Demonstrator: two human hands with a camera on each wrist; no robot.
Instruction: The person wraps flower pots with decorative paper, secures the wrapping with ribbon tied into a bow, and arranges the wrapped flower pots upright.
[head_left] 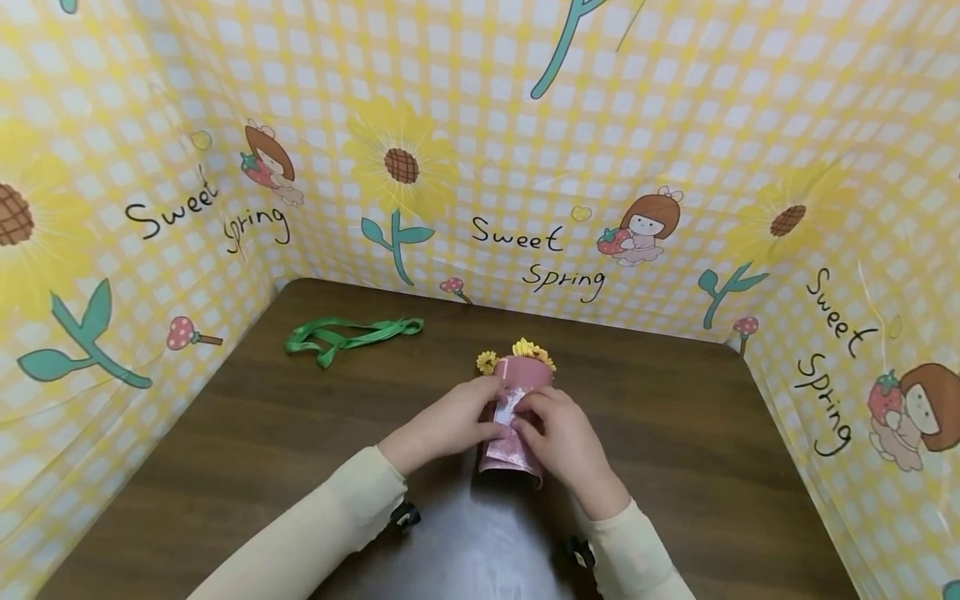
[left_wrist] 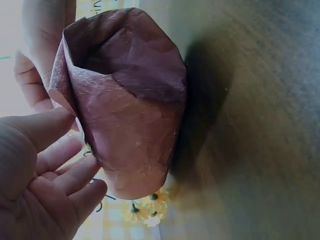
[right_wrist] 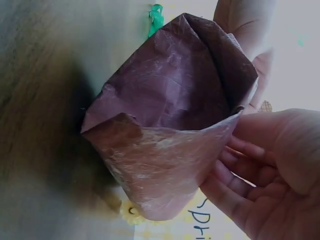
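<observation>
Pink wrapping paper [head_left: 513,452] is rolled into a tube around a bunch of yellow flowers [head_left: 527,348], lying near the middle of the table. The flower heads poke out at its far end, and the wide near end gapes in both wrist views. From the left, my left hand [head_left: 453,417] pinches the paper's overlapping edge between thumb and fingers. My right hand [head_left: 564,433] grips the paper from the other side, thumb and fingertips near the same seam. A pale, shiny patch [head_left: 507,406] shows on the paper between the hands. The stems are hidden inside.
A loose green ribbon [head_left: 352,335] lies in loops at the table's back left. The dark wooden table [head_left: 675,417] is bordered at the back and sides by a yellow checked cloth [head_left: 465,150] with printed flowers and lettering.
</observation>
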